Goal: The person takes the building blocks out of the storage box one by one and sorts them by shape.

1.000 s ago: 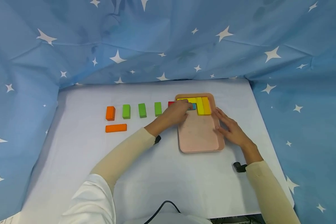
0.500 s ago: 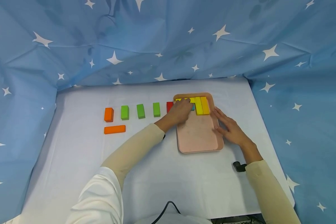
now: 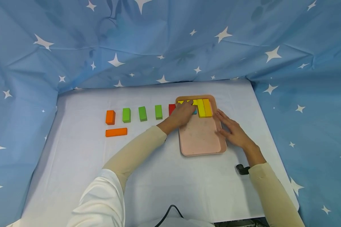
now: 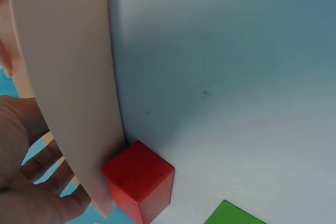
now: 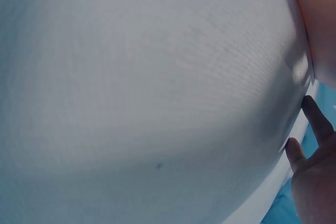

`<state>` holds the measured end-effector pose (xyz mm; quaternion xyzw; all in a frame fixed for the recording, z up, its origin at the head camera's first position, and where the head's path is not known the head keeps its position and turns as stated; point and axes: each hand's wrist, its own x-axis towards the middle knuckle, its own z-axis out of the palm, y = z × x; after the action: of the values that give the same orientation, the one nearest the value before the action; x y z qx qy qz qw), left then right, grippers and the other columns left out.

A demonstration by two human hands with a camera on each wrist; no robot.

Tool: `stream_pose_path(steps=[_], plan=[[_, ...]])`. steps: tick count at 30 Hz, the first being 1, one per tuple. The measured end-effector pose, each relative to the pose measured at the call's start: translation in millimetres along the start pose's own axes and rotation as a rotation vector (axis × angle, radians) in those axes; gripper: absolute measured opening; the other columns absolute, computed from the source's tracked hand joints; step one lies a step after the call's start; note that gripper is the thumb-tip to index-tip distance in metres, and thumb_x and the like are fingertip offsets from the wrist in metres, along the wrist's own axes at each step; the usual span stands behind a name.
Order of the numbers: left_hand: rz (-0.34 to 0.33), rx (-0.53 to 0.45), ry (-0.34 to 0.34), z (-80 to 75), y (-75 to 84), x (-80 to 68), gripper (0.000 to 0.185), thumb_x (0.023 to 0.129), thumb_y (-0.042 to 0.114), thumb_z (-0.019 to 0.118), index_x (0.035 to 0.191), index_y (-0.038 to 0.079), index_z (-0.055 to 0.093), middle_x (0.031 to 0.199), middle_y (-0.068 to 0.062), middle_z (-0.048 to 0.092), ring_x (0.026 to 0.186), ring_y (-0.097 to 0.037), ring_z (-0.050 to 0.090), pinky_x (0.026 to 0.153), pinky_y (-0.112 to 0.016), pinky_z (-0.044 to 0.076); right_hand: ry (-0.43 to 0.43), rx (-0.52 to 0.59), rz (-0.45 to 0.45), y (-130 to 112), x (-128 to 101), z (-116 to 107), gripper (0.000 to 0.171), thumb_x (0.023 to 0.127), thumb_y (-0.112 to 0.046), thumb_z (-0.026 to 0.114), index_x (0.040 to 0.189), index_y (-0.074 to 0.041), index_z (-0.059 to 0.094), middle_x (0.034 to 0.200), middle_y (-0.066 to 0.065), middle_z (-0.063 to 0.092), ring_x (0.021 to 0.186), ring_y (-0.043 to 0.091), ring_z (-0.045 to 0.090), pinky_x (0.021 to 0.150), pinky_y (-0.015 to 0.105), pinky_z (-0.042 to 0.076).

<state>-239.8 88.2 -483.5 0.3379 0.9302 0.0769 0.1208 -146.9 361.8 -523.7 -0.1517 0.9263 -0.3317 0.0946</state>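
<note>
In the head view, the left hand [image 3: 182,113] was over the far left of the tray [image 3: 200,138], by a blue block [image 3: 195,111] beside yellow blocks [image 3: 201,108]; whether it gripped the block, I couldn't tell. The block looked light and rigid, probably best pinched across opposite sides. The right hand [image 3: 233,130] lay relaxed at the tray's right rim. The left wrist view showed a red block [image 4: 139,177] just outside the tray; the right wrist view, loosely extended fingers.

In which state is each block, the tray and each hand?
Tray: flat on the table, partly filled.
Yellow blocks: inside the tray, partly covered.
Blue block: inside, mostly hidden.
Red block: outside, close to the tray.
Green blocks: apart, in a row.
Orange blocks: apart, on the table.
Left hand: over the blue block, grip unclear.
Right hand: at the tray's edge, fingers extended.
</note>
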Motion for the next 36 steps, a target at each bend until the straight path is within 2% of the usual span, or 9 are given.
stream_pose_path(steps=[4,12,21,25,31,33,36], plan=[[-0.011,-0.031,-0.023,1.4,-1.4,1.0,0.038,0.106,0.007,0.056,0.142,0.016,0.061,0.138,-0.007,0.057,0.119,-0.026,0.056,0.103,-0.052,0.054,-0.001,-0.007,0.004,-0.4,-0.5,0.1,0.072,0.103,-0.025,0.06,0.166,-0.021,0.027,0.176,-0.001,0.014,0.157,0.045,0.024,0.116,0.078,0.02],[-0.027,-0.034,-0.049,-2.3,-0.9,1.5,0.039,0.107,0.01,0.057,0.145,0.018,0.058,0.144,-0.009,0.053,0.123,-0.026,0.055,0.104,-0.041,0.054,0.01,-0.013,-0.011,1.6,0.7,0.0,0.071,0.103,-0.027,0.06,0.166,-0.02,0.028,0.176,-0.001,0.013,0.156,0.046,0.025,0.117,0.077,0.019],[-0.046,-0.069,-0.059,-3.8,1.8,-0.3,0.035,0.108,0.015,0.055,0.143,0.018,0.059,0.131,-0.006,0.058,0.112,-0.02,0.057,0.103,-0.035,0.053,0.008,0.007,-0.015,2.4,-0.2,1.0,0.072,0.103,-0.024,0.061,0.166,-0.02,0.028,0.176,-0.001,0.015,0.156,0.045,0.026,0.117,0.077,0.02],[-0.056,-0.102,-0.051,-5.3,3.7,-1.9,0.033,0.105,0.013,0.061,0.138,0.02,0.061,0.125,-0.003,0.057,0.109,-0.018,0.054,0.101,-0.033,0.052,0.004,0.004,-0.016,1.5,0.0,1.0,0.071,0.103,-0.024,0.061,0.166,-0.02,0.028,0.176,-0.001,0.015,0.156,0.045,0.026,0.117,0.077,0.019],[-0.002,-0.161,-0.028,-21.8,7.2,-9.0,0.032,0.098,0.007,0.07,0.127,0.019,0.064,0.118,-0.001,0.057,0.106,-0.015,0.053,0.096,-0.026,0.052,0.008,-0.008,-0.03,0.5,-0.5,-0.2,0.07,0.103,-0.024,0.06,0.166,-0.018,0.029,0.176,0.001,0.015,0.156,0.045,0.026,0.116,0.077,0.02],[0.019,-0.161,-0.031,-30.2,6.7,-14.2,0.034,0.097,0.006,0.071,0.127,0.02,0.064,0.12,0.0,0.057,0.108,-0.015,0.054,0.097,-0.029,0.052,0.007,-0.007,-0.029,0.5,-0.7,-0.4,0.07,0.103,-0.025,0.06,0.166,-0.018,0.029,0.176,0.001,0.015,0.156,0.045,0.025,0.116,0.077,0.02],[0.047,-0.135,-0.037,-42.5,2.8,-25.2,0.034,0.097,0.012,0.072,0.129,0.024,0.064,0.124,0.0,0.058,0.112,-0.016,0.055,0.097,-0.039,0.055,0.005,-0.012,-0.02,0.7,-1.4,-0.7,0.07,0.103,-0.025,0.06,0.166,-0.019,0.028,0.176,0.0,0.014,0.157,0.045,0.025,0.117,0.077,0.02]])
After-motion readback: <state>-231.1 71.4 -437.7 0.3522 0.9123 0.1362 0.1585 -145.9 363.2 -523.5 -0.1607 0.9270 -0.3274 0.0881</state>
